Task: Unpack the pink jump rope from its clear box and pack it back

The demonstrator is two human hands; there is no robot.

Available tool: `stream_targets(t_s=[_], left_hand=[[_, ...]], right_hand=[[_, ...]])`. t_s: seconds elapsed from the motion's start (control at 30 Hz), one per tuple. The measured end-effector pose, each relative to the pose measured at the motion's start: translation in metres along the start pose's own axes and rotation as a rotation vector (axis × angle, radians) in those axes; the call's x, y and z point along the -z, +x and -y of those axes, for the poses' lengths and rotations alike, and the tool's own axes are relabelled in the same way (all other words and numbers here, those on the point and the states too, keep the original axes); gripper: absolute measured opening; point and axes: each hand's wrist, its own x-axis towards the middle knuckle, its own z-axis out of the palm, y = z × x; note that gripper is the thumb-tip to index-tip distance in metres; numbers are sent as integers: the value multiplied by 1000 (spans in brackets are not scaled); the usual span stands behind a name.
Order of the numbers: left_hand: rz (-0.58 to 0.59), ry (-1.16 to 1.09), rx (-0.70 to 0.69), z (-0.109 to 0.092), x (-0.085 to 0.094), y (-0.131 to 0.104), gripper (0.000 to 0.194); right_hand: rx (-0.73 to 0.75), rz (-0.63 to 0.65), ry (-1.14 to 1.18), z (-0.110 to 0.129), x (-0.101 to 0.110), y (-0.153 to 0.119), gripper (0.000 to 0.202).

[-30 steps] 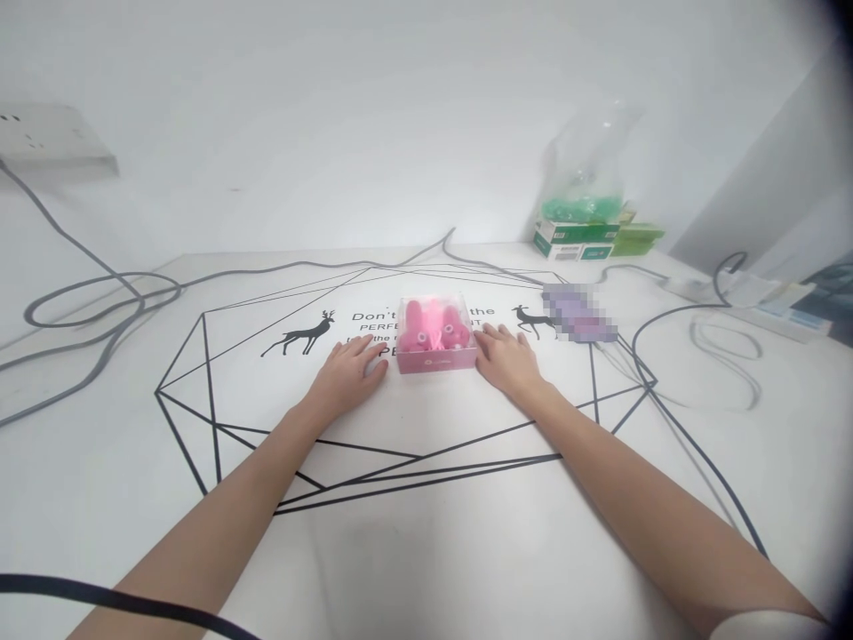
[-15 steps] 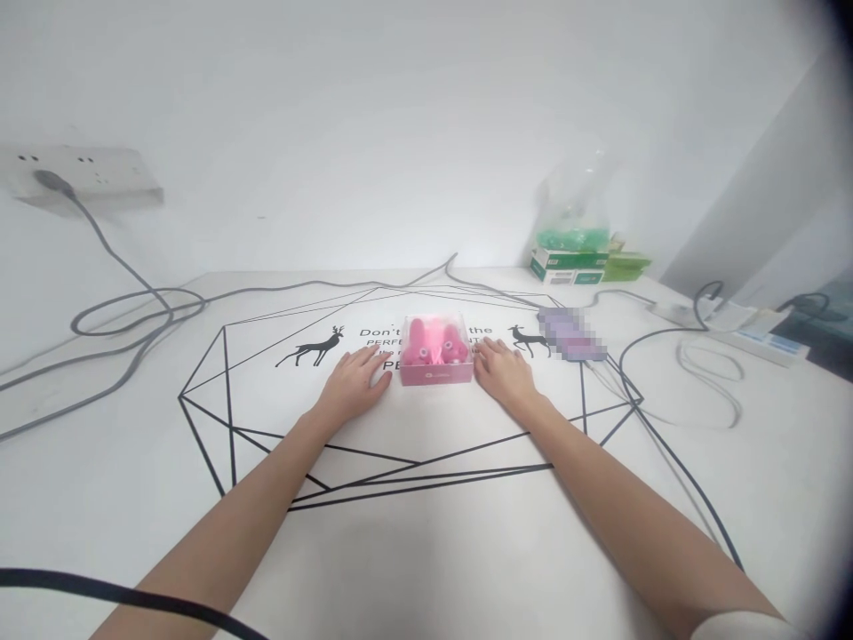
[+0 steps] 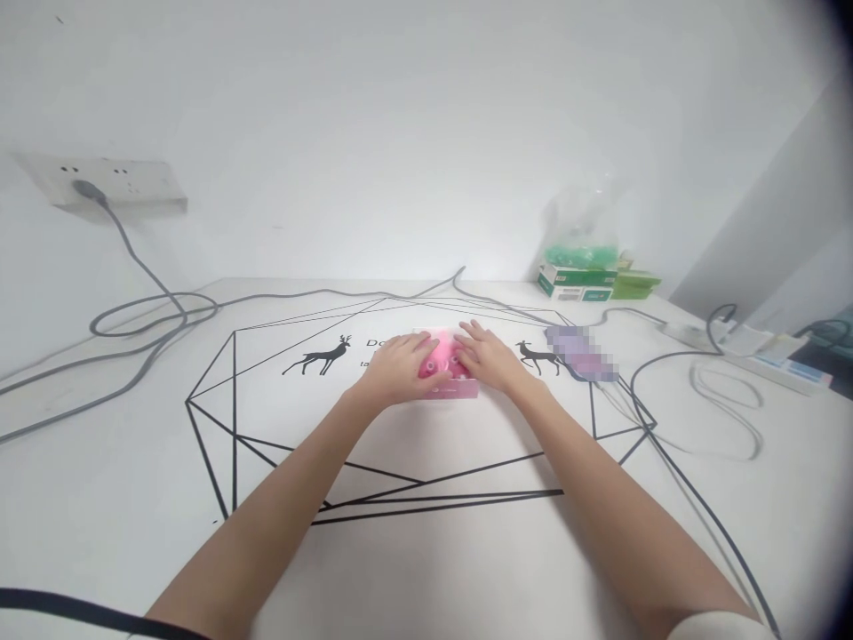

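Observation:
A small box (image 3: 453,389) with a pink front edge and a clear top stands on the white table (image 3: 426,551), with pink figures inside. My left hand (image 3: 403,369) lies over the box's left side, its fingers spread on the top and left edge. Over the right side is my right hand (image 3: 485,356), its fingers apart and reaching onto the top. Both hands seem to touch the box, and neither is closed around it. The fingers cover part of the box.
A phone (image 3: 581,353), partly pixelated, lies to the right. Green and white boxes (image 3: 578,280) with a plastic bag (image 3: 583,227) stand by the wall. Grey cables (image 3: 320,292) cross the table's back and left; a power strip (image 3: 777,369) sits far right. A wall socket (image 3: 133,182) is at left.
Both hands have moved inward from the table beside the box onto its sides and top. The view has shifted slightly, so the scene sits a little lower and further right.

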Motion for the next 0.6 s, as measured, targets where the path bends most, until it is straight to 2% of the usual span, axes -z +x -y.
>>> stream_targets(t_s=[0.07, 0.2, 0.47, 0.6], left_hand=[[41, -1, -16, 3, -6, -2, 67], [49, 14, -76, 15, -15, -5, 68], [79, 12, -94, 28, -20, -3, 62], [114, 9, -117, 32, -18, 0, 61]], right_hand=[[20, 74, 36, -4, 0, 4, 41], [98, 157, 65, -12, 0, 7, 39], [115, 129, 47, -14, -2, 6, 41], [59, 125, -1, -10, 0, 5, 40]])
